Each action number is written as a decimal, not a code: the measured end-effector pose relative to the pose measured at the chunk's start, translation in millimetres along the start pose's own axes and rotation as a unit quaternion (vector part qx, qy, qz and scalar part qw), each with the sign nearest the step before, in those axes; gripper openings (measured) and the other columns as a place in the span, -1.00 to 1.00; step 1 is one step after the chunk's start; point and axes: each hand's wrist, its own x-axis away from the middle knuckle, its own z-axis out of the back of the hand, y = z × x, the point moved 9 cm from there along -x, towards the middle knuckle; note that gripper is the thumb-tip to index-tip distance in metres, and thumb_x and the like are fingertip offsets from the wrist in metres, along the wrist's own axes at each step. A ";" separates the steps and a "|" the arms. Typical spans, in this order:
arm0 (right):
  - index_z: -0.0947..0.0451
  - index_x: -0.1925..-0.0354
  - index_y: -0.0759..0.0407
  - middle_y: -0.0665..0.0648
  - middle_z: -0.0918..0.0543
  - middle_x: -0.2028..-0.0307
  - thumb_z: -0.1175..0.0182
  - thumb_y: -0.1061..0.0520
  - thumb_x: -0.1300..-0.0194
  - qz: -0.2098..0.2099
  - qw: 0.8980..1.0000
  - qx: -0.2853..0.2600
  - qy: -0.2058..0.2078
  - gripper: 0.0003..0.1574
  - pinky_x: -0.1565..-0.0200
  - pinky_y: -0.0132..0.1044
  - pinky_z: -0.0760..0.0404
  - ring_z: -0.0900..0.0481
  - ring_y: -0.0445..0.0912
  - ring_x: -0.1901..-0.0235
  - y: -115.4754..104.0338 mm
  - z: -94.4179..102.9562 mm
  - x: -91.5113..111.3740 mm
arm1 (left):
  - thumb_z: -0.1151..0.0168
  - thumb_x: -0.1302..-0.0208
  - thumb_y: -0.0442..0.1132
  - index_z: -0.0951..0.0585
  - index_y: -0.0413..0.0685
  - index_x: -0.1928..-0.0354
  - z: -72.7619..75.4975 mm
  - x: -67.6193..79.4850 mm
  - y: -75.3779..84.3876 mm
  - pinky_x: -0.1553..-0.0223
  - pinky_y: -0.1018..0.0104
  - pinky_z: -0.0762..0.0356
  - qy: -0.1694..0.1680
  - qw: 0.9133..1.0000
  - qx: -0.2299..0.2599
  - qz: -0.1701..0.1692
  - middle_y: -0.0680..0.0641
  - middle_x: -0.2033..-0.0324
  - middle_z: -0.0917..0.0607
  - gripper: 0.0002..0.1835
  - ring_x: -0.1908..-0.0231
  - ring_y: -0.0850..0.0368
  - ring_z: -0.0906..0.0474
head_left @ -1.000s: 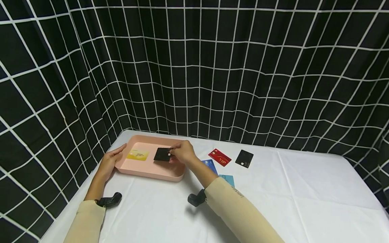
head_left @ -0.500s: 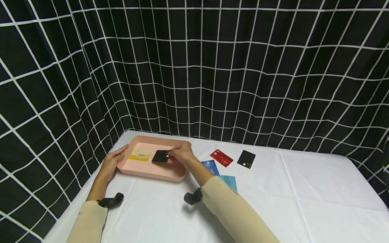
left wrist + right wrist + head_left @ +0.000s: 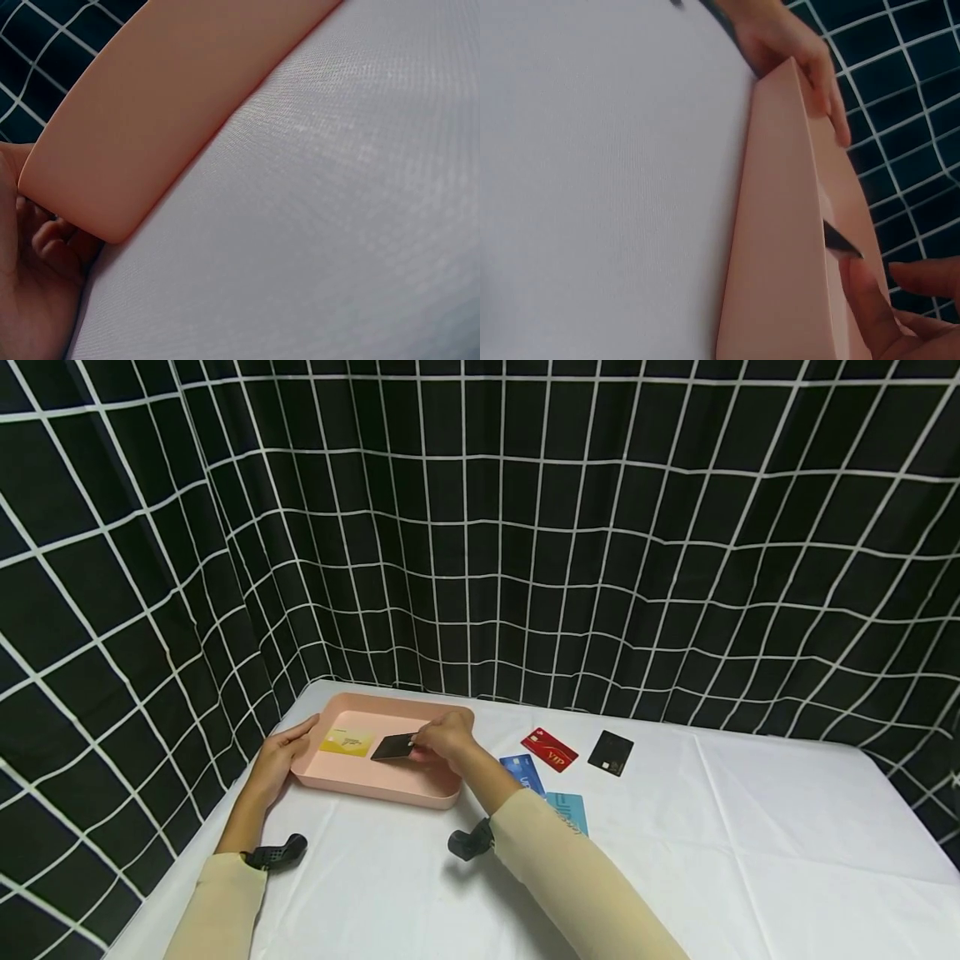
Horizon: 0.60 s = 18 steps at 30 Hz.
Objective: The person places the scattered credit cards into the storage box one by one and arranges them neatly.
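Note:
A pink tray (image 3: pixel 378 791) stands on the white-covered table, with a yellow and white card (image 3: pixel 347 742) lying in its left part. My left hand (image 3: pixel 279 762) grips the tray's left end, thumb along the rim and curled fingers at the outer wall, as the left wrist view shows. Over the tray's middle, my right hand (image 3: pixel 448 739) pinches the right edge of a black card (image 3: pixel 392 747). That card is tilted, and only its dark edge (image 3: pixel 840 240) shows past the tray wall in the right wrist view. Whether it touches the tray bottom I cannot tell.
Right of the tray lie a red VIP card (image 3: pixel 550 749), a second black card (image 3: pixel 611 752), a blue card (image 3: pixel 522 773) and a teal card (image 3: pixel 572 811), partly behind my right sleeve. A black gridded curtain (image 3: pixel 510 527) borders the table's back and left.
My right hand has lowered the black card slightly into the tray and tipped it flatter in view. The left hand keeps its grip. The whole head view has shifted slightly.

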 end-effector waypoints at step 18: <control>-0.55 0.07 0.68 0.57 -0.64 0.05 -0.13 0.48 -0.28 -0.015 0.999 0.031 0.020 -0.73 0.05 -0.13 -0.72 -0.63 -0.12 0.55 2.4 -0.1 -3.4 | 0.18 -0.57 -0.39 -0.28 -0.27 -0.49 0.3 0.1 -0.9 -0.45 0.33 -0.12 0.003 1.000 -0.003 0.009 -0.17 -0.51 -0.24 -0.50 -0.55 -0.04 -0.02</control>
